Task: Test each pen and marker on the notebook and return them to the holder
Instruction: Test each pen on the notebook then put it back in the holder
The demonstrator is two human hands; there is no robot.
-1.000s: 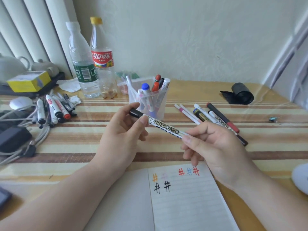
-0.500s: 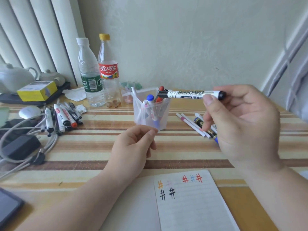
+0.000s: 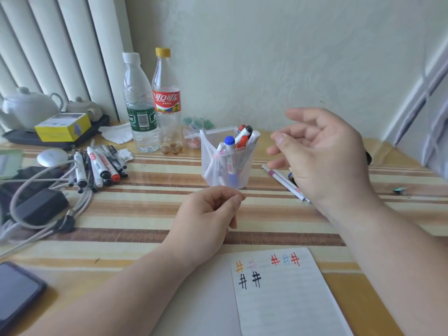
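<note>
The clear plastic holder (image 3: pixel 209 163) stands mid-table with several pens and markers in it. Among them leans the whiteboard marker (image 3: pixel 245 133), black cap up. My right hand (image 3: pixel 322 154) hovers just right of the holder with fingers relaxed, holding nothing. Behind it lie loose pens, of which a white pen with a pink band (image 3: pixel 283 181) shows. My left hand (image 3: pixel 208 212) rests on the table in front of the holder, loosely curled and holding nothing. The open notebook (image 3: pixel 286 304) at the near edge bears coloured and black hash marks.
A pile of markers (image 3: pixel 99 166) lies at the left beside cables and a charger (image 3: pixel 41 207). Two bottles (image 3: pixel 139 105) stand behind the holder. A teapot (image 3: pixel 26 107), a yellow box (image 3: pixel 63 127), a phone (image 3: pixel 17 292) and a small clip (image 3: pixel 400 190) are also here.
My right hand carried the whiteboard marker up to the holder and let it go; the marker now stands in the holder. My left hand released it earlier and stays curled on the table.
</note>
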